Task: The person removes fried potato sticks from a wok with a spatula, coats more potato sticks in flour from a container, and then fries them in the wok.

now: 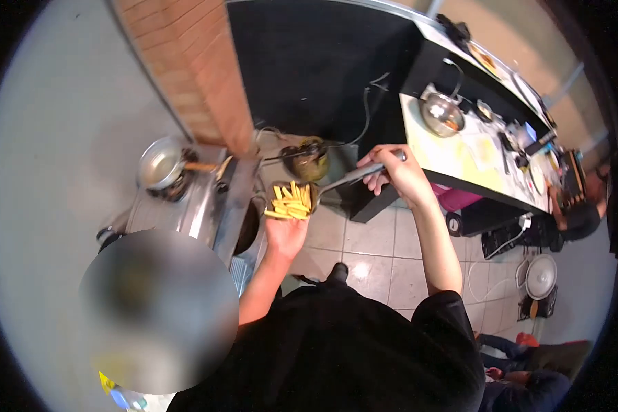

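My right hand [399,180] is closed around the grey handle of a long-handled metal skimmer [353,177]. The handle slants down to the left, to a dark rim around a heap of yellow french fries [290,201]. Beneath the fries is my left hand [286,235], palm up. Its fingers are hidden under the heap, and whether it holds a dish or supports the skimmer head is not visible. Behind the fries, lower down, stands a pot-like container [307,161] with dark and yellowish contents.
On the left, a metal pot [162,165] sits on a burner of a steel stove [185,209]. A counter [426,154] on the right bears a steel bowl [443,115] and utensils. A lidded white pot [541,276] stands far right. Other people are at the right edge.
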A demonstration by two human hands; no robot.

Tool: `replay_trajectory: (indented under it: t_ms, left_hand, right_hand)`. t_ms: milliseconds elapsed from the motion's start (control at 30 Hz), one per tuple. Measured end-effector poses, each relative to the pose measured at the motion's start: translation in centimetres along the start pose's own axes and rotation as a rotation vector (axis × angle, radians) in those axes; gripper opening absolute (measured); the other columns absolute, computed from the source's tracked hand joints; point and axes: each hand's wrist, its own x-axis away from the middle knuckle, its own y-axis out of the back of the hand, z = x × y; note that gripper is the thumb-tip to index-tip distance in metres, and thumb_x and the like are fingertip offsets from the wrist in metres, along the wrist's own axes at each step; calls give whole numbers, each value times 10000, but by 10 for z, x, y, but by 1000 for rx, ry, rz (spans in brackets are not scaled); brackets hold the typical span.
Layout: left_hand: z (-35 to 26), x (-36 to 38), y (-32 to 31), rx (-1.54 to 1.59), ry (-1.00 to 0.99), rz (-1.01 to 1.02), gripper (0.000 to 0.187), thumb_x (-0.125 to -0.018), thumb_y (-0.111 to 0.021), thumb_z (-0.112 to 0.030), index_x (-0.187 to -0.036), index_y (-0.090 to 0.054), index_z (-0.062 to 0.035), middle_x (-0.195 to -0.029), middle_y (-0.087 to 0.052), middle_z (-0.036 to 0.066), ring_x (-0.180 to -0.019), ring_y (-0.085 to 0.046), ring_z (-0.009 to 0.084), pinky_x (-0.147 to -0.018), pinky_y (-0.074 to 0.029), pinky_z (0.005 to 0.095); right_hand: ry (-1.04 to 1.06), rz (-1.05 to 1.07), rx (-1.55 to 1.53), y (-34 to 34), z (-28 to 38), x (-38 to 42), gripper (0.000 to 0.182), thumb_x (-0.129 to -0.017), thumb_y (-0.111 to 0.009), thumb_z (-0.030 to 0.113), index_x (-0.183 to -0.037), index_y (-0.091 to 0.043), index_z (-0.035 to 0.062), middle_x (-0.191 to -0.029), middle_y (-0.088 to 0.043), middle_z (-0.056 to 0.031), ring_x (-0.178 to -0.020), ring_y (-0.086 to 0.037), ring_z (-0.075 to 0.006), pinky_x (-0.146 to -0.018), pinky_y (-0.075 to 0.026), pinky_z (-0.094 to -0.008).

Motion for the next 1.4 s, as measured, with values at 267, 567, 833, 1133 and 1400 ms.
replay_trajectory:
  t_ms: [267, 567, 833, 1133, 1400]
  left_hand:
    - [190, -124, -2, 23, 296, -16, 462, -1003, -468, -355, -1292, -563, -7, -1406, -538, 163, -1287, -520, 294, -1134, -378, 426]
    - [316, -229, -45, -124, 432, -207, 393, -993, -472, -314, -1295, -579, -86, -1387, -558, 97, -1321, -481, 282, -1141, -350, 447]
    - [418, -359, -83, -167, 569, -226, 427, -986, -462, -346, -1281, -570, -56, -1388, -540, 97, -1330, -454, 254, -1161, -300, 431]
    - [479, -447, -84, -132, 638, -42, 575, -1024, -391, -421, -1435, -415, -20, -1513, -408, 170, -1406, -383, 289, -1174, -305, 427]
    - [510, -466, -91, -180, 390, -83, 573, -1035, -356, -431, -1428, -421, -18, -1481, -444, 161, -1371, -419, 277, -1164, -325, 417]
  right_hand:
    - [41, -245, 37, 203, -12, 13, 298, -923, -479, 121, -867, -678, -93, -741, -680, -162, -549, -640, -181, -479, -524, -279]
    - [-6, -533, -48, 358, -13, -6, 309, -929, -467, 135, -896, -679, -88, -687, -659, -153, -537, -618, -162, -494, -516, -275]
    - [67, -711, -75, 475, 9, -55, 278, -934, -512, 168, -888, -636, -76, -726, -669, -160, -533, -617, -163, -482, -508, -269]
    - [66, -705, -67, 651, 52, -125, 334, -945, -488, 190, -943, -651, -101, -771, -676, -177, -629, -646, -197, -517, -515, -303]
    - [293, -733, 81, 784, 91, -206, 341, -963, -473, 198, -976, -638, -100, -791, -662, -145, -659, -636, -188, -615, -538, -294]
